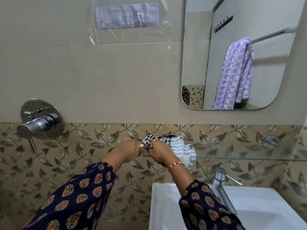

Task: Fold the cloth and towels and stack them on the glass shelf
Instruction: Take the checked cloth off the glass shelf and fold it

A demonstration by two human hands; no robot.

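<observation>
A white cloth with grey stripes (180, 146) lies bunched at the left end of the glass shelf (240, 151), with part of it hanging over the front edge. My right hand (159, 151) grips the cloth's dark checked corner. My left hand (127, 149) is just left of the shelf's end, fingers spread, its thumb touching that same corner. A purple and white towel (235, 73) shows in the mirror, hanging on a rail.
A white basin (259, 206) with a chrome tap (220, 183) sits below the shelf. A chrome shower mixer (39, 122) juts from the wall at left. The mirror (196, 55) hangs above the shelf. A laminated sheet (127, 16) is stuck high on the wall.
</observation>
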